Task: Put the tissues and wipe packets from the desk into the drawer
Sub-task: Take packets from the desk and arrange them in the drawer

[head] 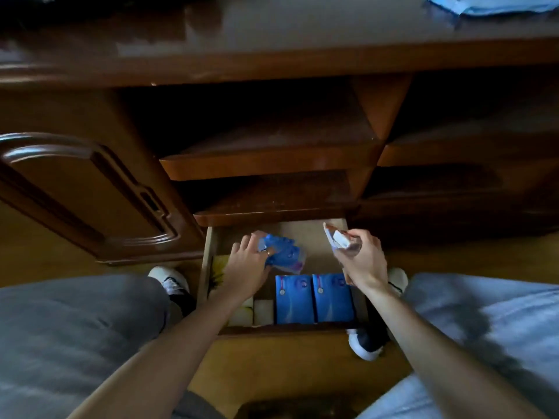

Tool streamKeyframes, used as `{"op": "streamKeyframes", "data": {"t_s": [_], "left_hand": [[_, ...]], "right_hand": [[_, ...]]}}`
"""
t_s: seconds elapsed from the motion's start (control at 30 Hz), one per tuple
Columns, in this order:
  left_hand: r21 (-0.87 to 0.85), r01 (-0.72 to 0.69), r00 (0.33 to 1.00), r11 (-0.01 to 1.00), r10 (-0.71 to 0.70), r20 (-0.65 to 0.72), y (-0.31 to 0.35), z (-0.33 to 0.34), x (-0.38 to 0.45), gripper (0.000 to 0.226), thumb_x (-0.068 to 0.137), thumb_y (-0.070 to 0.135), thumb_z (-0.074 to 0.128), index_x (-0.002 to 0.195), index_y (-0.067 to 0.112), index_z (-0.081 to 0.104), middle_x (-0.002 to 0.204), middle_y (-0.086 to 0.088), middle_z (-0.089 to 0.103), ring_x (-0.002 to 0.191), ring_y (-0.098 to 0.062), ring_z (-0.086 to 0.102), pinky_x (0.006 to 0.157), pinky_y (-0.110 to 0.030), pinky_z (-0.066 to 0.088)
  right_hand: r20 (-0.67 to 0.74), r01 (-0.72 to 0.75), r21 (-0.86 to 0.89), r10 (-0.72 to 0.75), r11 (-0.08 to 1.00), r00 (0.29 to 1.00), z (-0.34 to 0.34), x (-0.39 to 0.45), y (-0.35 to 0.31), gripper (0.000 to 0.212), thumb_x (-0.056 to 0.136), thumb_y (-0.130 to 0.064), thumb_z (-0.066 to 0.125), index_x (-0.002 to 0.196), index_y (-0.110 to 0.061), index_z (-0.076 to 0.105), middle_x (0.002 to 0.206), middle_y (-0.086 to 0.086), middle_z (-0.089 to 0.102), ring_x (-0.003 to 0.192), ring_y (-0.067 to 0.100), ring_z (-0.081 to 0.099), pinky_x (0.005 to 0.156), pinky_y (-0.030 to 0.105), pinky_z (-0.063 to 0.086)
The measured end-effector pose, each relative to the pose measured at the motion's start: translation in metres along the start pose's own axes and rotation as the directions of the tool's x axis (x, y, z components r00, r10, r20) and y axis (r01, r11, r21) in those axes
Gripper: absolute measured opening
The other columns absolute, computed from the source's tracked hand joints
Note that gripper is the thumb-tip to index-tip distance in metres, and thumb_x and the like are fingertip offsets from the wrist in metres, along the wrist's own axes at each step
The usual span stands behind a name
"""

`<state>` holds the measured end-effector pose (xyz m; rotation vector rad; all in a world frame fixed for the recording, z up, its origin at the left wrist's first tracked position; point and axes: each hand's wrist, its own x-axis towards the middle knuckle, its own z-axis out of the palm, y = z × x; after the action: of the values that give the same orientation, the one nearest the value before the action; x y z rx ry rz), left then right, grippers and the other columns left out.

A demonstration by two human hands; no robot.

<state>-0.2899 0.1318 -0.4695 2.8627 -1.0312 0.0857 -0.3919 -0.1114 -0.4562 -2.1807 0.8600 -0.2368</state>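
The bottom drawer (208, 267) of the wooden desk is pulled out below me. Inside it, my left hand (246, 267) grips a bundle of small blue tissue packs (287, 257) near the drawer's back. My right hand (361, 258) holds a white and brown wipe packet (338, 238) above the drawer's right side. Two blue tissue boxes (314, 297) lie side by side at the drawer's front right. Pale packets (251, 311) sit at the front left, partly hidden by my left forearm.
The desk top (272, 28) is overhead, with a light blue packet (490, 4) at its far right edge. Two open shelves (272, 164) sit above the drawer. A cabinet door (90, 189) is to the left. My knees and shoes flank the drawer.
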Motion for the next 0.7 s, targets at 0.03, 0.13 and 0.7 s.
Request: {"op": "streamKeyframes", "data": {"t_s": [0.03,0.13,0.7], "left_hand": [[0.009,0.013,1.000,1.000,-0.013,0.028,0.005,0.009,0.009,0.043,0.087,0.030,0.073,0.129,0.026,0.065,0.140,-0.009,0.050,0.123,-0.029,0.050,0.095,-0.042,0.049],[-0.047,0.031,0.991,0.998,-0.024,0.132,0.022,0.038,0.037,0.034,0.094,0.031,0.064,0.128,0.027,0.063,0.141,-0.005,0.042,0.110,-0.026,0.057,0.078,-0.034,0.053],[-0.618,0.556,0.830,0.556,-0.402,0.386,0.083,0.143,0.104,0.053,0.091,0.006,0.054,0.142,0.021,0.051,0.140,-0.009,0.050,0.117,-0.028,0.059,0.090,-0.028,0.049]], "right_hand": [[-0.005,-0.029,0.025,0.029,0.999,1.000,0.002,0.002,0.010,0.053,0.078,-0.038,0.081,0.126,-0.028,0.061,0.127,0.005,0.060,0.100,0.020,0.062,0.077,0.030,0.046],[-0.014,-0.060,0.084,0.061,0.995,0.998,0.006,0.002,0.041,0.049,0.078,-0.042,0.080,0.120,-0.034,0.058,0.111,-0.007,0.061,0.103,0.021,0.062,0.074,0.039,0.058],[0.002,-0.176,0.119,0.177,0.977,0.984,0.024,0.011,0.076,0.057,0.078,-0.051,0.076,0.127,-0.041,0.050,0.125,-0.011,0.053,0.094,-0.006,0.054,0.061,0.012,0.040]]}}
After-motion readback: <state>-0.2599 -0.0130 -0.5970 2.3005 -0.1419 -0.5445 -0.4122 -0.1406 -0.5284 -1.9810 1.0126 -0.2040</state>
